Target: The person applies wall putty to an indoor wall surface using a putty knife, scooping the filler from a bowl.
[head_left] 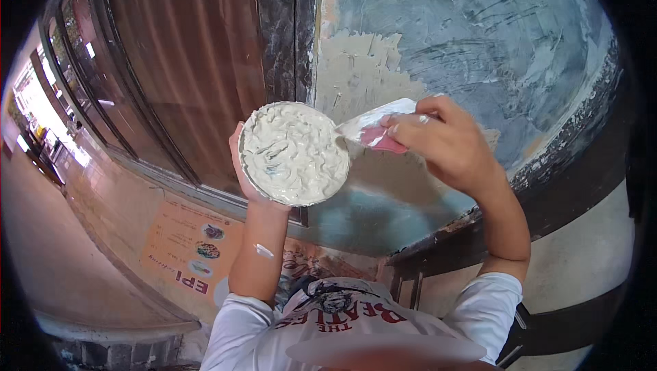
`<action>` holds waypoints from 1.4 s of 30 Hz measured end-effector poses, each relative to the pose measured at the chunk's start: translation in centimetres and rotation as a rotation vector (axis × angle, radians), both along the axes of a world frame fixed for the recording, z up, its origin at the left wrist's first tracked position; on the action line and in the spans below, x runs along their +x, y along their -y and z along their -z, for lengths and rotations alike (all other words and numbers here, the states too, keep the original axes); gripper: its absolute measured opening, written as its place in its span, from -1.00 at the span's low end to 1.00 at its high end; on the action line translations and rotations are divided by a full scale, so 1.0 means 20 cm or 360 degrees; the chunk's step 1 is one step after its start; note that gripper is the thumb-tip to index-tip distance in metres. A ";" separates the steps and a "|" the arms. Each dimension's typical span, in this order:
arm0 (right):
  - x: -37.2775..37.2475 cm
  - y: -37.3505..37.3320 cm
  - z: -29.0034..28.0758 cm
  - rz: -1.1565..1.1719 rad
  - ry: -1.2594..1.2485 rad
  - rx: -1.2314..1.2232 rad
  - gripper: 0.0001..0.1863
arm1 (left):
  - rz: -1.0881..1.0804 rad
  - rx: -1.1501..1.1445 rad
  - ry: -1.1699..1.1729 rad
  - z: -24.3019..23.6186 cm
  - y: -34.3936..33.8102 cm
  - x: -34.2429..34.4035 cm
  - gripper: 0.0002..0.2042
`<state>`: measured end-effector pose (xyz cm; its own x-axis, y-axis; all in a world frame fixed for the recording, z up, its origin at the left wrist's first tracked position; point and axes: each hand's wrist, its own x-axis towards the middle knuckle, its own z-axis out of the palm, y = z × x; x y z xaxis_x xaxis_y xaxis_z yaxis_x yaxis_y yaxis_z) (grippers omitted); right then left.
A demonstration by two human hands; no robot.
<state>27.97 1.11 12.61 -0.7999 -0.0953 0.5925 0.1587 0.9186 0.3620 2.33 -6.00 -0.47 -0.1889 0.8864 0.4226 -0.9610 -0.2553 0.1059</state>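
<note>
My left hand (243, 172) holds a round tub (295, 153) of pale grey, creamy paste with a swirled surface; most of that hand is hidden behind it. My right hand (452, 142) grips a pink scraper (383, 137) smeared with white paste, its tip at the tub's right rim. Behind both, the wall (499, 42) has blue-grey mottled coating and a rough beige patch (359, 63) beside the dark vertical trim.
A brown glazed door or panel (185, 63) with dark frames stands at the left. A printed orange banner (174, 234) lies below it. A bright opening (41, 97) shows at far left. A dark band (547, 200) runs along the wall's lower right edge.
</note>
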 end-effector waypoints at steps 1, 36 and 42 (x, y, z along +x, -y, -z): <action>-0.01 0.02 0.01 -0.0018 0.0074 0.0075 -0.68 | 0.0028 0.0067 -0.0011 -0.01 0.00 0.00 -0.46; 0.00 0.05 0.15 -0.0034 -0.0182 0.0061 -0.67 | 0.0065 0.0033 -0.0089 -0.04 -0.05 0.08 -0.50; 0.02 -0.02 0.10 0.0157 -0.0367 -0.0101 -0.55 | 0.0104 0.0015 -0.0084 -0.02 -0.07 0.07 -0.48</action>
